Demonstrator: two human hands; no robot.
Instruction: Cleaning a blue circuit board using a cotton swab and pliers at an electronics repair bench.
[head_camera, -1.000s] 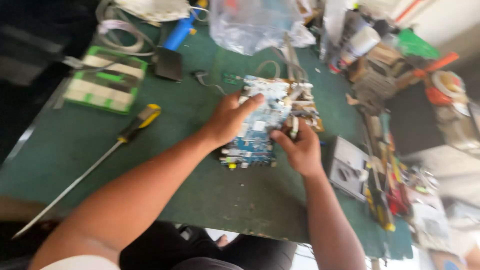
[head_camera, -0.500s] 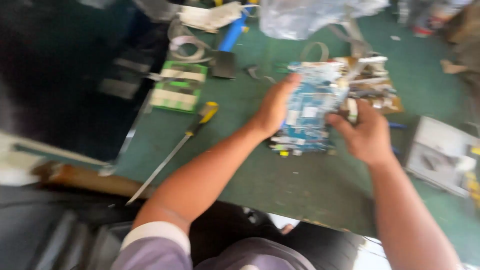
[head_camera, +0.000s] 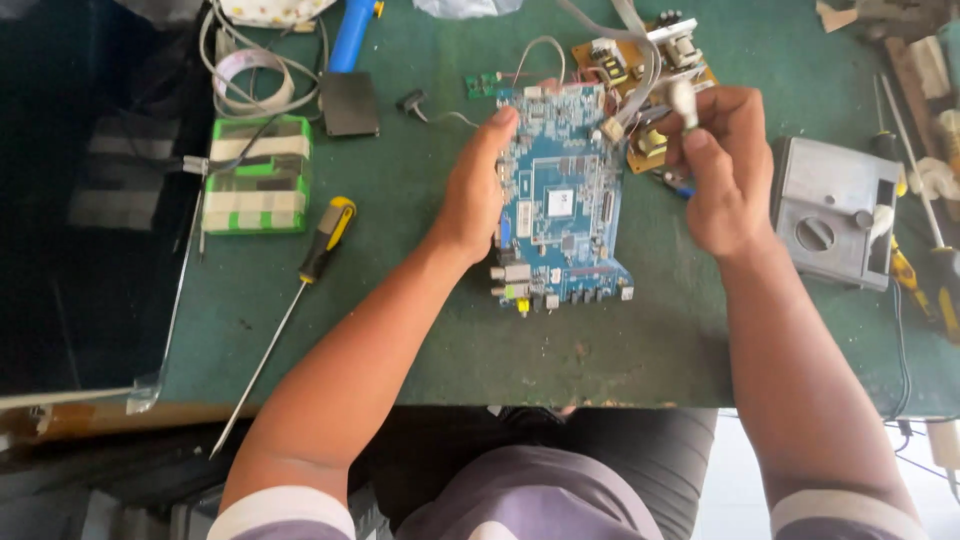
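Observation:
A blue circuit board (head_camera: 565, 200) with several connectors along its near edge lies on the green work mat (head_camera: 400, 310). My left hand (head_camera: 478, 190) grips the board's left edge, thumb on top. My right hand (head_camera: 722, 165) is closed on a white cable plug (head_camera: 683, 100) at the board's far right corner, where flat grey ribbon cables (head_camera: 640, 50) run off. A tan power board (head_camera: 640, 70) with a transformer lies just behind, partly hidden by my right hand.
A long screwdriver (head_camera: 300, 290) with a yellow-black handle lies left of the board. Farther left stand a green-and-white taped block (head_camera: 258, 175), a coiled cable (head_camera: 245, 75) and a black square part (head_camera: 350, 103). A grey metal box (head_camera: 835, 210) and hand tools (head_camera: 925, 200) sit right.
The camera view has steadied and centred over the board. My right hand has risen from the board's lower right edge to the plug at its far right corner. My left hand keeps its grip.

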